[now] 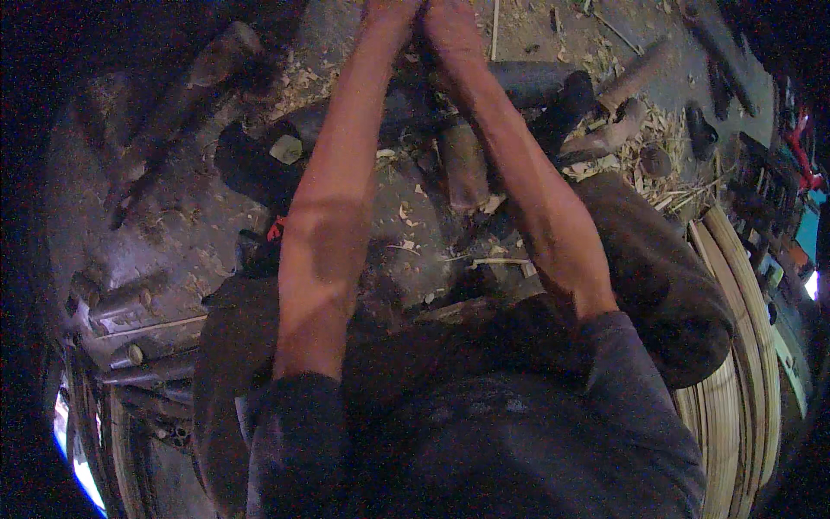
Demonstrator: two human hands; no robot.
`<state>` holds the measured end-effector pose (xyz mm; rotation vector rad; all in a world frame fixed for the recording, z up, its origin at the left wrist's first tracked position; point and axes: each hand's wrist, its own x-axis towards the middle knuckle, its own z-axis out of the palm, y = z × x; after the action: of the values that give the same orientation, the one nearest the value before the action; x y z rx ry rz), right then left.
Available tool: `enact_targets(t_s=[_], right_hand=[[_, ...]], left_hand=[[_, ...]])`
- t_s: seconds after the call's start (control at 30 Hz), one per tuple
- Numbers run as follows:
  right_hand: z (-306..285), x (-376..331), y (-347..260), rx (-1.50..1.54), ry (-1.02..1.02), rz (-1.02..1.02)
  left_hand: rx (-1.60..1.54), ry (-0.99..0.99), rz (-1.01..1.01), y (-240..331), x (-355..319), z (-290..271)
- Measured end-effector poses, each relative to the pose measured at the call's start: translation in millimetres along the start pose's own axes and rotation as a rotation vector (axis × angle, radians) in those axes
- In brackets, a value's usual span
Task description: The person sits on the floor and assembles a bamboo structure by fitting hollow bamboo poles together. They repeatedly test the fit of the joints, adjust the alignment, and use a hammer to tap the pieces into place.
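Both my arms stretch forward, and the hands meet close together at the top edge of the head view. My left hand is cut off by that edge, so its fingers do not show. Beside it my right hand is also partly outside the picture. Whatever they hold, if anything, is hidden. Under my forearms a dark log lies crosswise on the ground. A shorter brown wooden piece lies between my arms, nearer to me.
Wood shavings and chips litter the floor. A stack of long pale wooden strips lies at my right. Several wooden pieces lie at the left, and a thick log at the far left. A red object is at the right rim.
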<state>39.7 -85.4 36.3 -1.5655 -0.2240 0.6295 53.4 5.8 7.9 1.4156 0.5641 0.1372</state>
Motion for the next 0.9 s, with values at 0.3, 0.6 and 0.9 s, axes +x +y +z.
enact_targets(t_s=[0.3, 0.6, 0.9], right_hand=[[15.1, -14.4, -7.6, -0.281, -0.294, 0.093], [22.2, -29.7, 18.8, -0.428, -0.813, 0.167], [-2.9, -3.9, -6.7, -0.29, -0.217, 0.174]], left_hand=[[-0.066, 0.39, 0.266, -19.9, -57.7, -37.9], [-0.389, 1.083, 0.145, -22.5, -133.4, -12.3], [-0.703, 0.315, -0.087, -29.2, -43.4, -11.1]])
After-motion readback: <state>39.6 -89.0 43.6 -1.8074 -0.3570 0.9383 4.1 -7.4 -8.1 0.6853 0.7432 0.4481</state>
